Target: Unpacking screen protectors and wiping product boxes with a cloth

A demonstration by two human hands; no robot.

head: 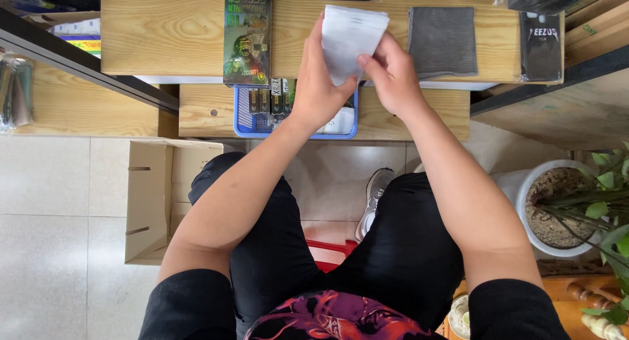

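Both my hands hold a white flat pouch (347, 38) up over the wooden shelf (164, 38). My left hand (318, 91) grips its left edge and my right hand (392, 78) pinches its lower right corner. A green-and-black printed box (247, 38) lies on the shelf to the left. A grey cloth (443, 40) lies to the right of the pouch. Below my hands a blue basket (244, 120) holds several small upright packages.
A black package (540, 46) lies at the shelf's right end. An open cardboard box (157, 196) stands on the tiled floor at left. A white pot with a green plant (557, 206) stands at right. I sit with black trousers; a grey shoe (373, 199) shows below.
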